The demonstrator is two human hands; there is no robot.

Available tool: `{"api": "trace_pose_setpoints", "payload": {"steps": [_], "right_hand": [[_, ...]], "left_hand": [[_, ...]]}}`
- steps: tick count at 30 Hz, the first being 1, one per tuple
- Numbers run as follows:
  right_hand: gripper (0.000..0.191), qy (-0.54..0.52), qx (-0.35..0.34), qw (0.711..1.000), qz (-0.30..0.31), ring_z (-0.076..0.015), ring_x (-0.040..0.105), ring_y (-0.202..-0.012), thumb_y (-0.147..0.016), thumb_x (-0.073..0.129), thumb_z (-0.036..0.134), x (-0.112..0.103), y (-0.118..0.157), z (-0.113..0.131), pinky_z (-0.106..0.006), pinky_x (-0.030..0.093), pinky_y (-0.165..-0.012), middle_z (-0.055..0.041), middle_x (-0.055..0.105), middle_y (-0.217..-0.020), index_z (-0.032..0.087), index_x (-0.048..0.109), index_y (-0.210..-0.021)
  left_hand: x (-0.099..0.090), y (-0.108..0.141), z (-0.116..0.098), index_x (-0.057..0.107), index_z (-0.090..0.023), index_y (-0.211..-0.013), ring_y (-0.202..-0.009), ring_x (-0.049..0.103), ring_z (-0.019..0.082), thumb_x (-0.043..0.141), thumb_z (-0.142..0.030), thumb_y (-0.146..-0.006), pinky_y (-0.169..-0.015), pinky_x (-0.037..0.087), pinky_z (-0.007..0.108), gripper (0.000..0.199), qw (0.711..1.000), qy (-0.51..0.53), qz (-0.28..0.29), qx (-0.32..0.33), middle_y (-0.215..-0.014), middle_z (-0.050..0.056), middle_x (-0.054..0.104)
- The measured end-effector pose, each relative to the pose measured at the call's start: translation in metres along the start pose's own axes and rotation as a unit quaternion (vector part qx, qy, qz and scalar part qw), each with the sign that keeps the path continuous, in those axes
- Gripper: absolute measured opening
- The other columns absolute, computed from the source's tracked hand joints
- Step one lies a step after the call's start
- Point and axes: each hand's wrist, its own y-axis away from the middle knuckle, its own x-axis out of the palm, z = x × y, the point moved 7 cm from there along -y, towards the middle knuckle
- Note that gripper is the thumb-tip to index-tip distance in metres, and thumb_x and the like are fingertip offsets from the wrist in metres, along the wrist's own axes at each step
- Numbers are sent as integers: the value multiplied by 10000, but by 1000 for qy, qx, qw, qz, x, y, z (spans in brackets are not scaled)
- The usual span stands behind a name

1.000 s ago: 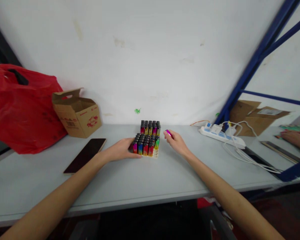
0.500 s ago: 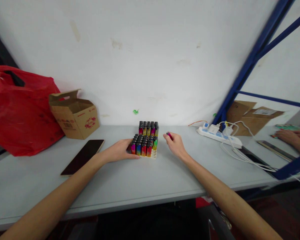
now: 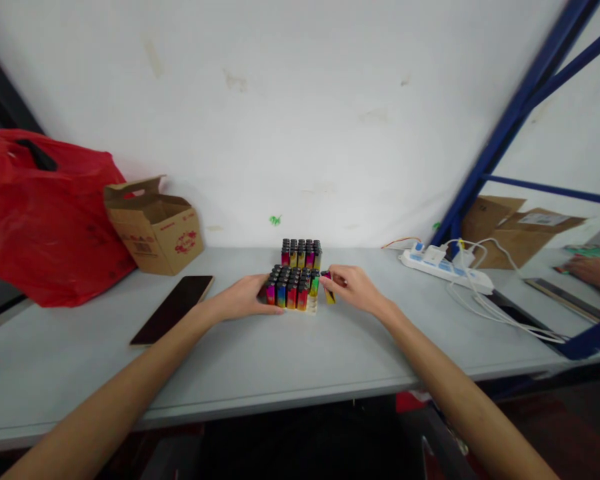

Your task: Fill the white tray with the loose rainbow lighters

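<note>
Upright lighters [image 3: 287, 293] with black tops and bright coloured bodies fill most of a pale tray [image 3: 313, 307] in front of me. Empty slots show at its front right corner. Thumb in front and fingers behind, my left hand [image 3: 244, 298] grips the tray's left side. Just right of the tray, my right hand [image 3: 353, 287] pinches a single lighter [image 3: 330, 295], purple fading to yellow, tilted a little. Behind the tray stands a second block of lighters [image 3: 301, 257], its base partly hidden.
Left on the table lie a dark phone-like slab [image 3: 175, 310], an open cardboard box [image 3: 165, 237] and a red plastic bag [image 3: 55, 220]. At right are a white power strip [image 3: 445, 271] with cables, a blue metal frame [image 3: 505, 127] and another person's hand [image 3: 593, 270].
My right hand has turned and moved left to the tray's right side, bringing the lighter's body into sight. My left hand keeps its hold on the tray. The view has shifted slightly.
</note>
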Motion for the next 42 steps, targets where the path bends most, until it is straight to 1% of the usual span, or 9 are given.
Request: {"api": "trace_pose_setpoints", "payload": {"steps": [2,8,18,22,25,28,31,36,42], "right_hand": [[454,-20,12,999,27,-134,508,-581,-1022,464,539,3,1,-2,-262,364,-616,12,582,-626,202,574,-739],[409,-89,44,995,26,-154,661,-635,-1015,498,537,10,2,-1,-255,447,-646,-39,743,-771,194,621,-828],[309,61,6,994,88,-189,650,-648,-1065,440,470,26,3,0,-256,379,-611,-54,710,-729,209,583,-982],[338,148,41,985,84,-224,676,-696,-1032,484,523,29,1,2,-275,391,-626,-95,731,-786,215,619,-1058],[444,189,65,975,96,-250,696,-739,-1025,449,574,35,0,3,-298,415,-654,-134,739,-817,204,687,-961],[493,169,27,976,134,-236,680,-695,-1026,435,584,41,3,4,-300,395,-625,-114,723,-759,211,718,-871],[496,122,-2,986,111,-210,645,-647,-1043,407,562,30,6,-5,-295,359,-601,-84,698,-709,223,713,-848],[453,115,28,990,78,-200,627,-654,-1057,424,484,11,10,-35,-291,346,-622,-88,688,-701,208,676,-799],[371,98,27,991,92,-182,605,-645,-1044,457,417,20,2,-47,-277,337,-609,-64,691,-707,207,672,-827]], "left_hand": [[0,0,0,646,-226,-1235,-1020,698,304,740,-669,-704,-865,542,348,698,1000,-2,-1,-1,-1161,49,757],[1,-1,2,642,-229,-1240,-1031,701,297,743,-653,-724,-867,538,341,676,1000,-1,3,1,-1169,41,754],[-2,2,-2,651,-212,-1235,-1054,701,313,767,-650,-705,-926,525,354,697,1000,-9,-13,1,-1217,62,747],[-3,2,-3,656,-216,-1227,-1038,701,307,760,-644,-703,-910,537,364,684,1000,-9,-15,1,-1195,54,755],[-3,2,-3,671,-205,-1173,-990,705,302,753,-650,-694,-853,551,364,658,999,-26,-16,-10,-1125,54,768],[-3,1,-3,683,-198,-1103,-925,705,290,737,-645,-707,-798,550,355,600,998,-58,-30,-21,-1033,54,773],[-1,-3,-3,674,-193,-1101,-918,698,290,720,-657,-727,-806,539,361,598,995,-78,-61,-19,-1053,72,763],[3,-16,1,670,-188,-1014,-842,674,274,663,-711,-755,-767,526,364,584,989,-101,-101,-36,-973,85,747],[5,-29,13,675,-189,-895,-810,677,281,650,-771,-704,-710,509,343,613,983,-118,-101,-97,-874,77,727]]}}
